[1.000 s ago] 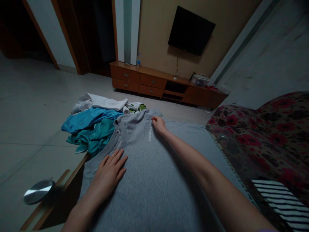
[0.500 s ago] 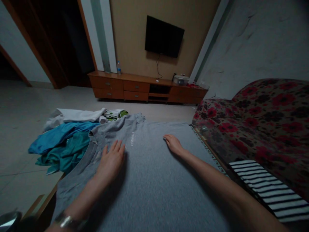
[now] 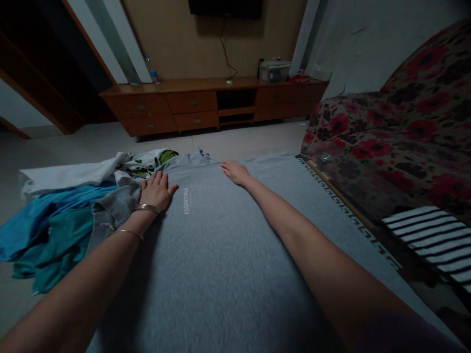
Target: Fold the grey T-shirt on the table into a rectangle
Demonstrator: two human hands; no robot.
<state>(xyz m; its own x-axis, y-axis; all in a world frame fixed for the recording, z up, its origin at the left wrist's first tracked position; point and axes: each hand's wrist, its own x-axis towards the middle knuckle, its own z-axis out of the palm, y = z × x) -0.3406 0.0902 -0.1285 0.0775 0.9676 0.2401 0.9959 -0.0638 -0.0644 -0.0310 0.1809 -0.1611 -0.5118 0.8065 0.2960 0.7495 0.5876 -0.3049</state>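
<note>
I see both hands flat & open on a grey T-shirt spread over the table: left hand by the collar, right hand at the far edge. Smoothing step, I judge; next needs gripping an edge to fold

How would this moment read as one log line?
left hand flat on grey T-shirt | right hand flat near far edge | clothes pile beside
</note>
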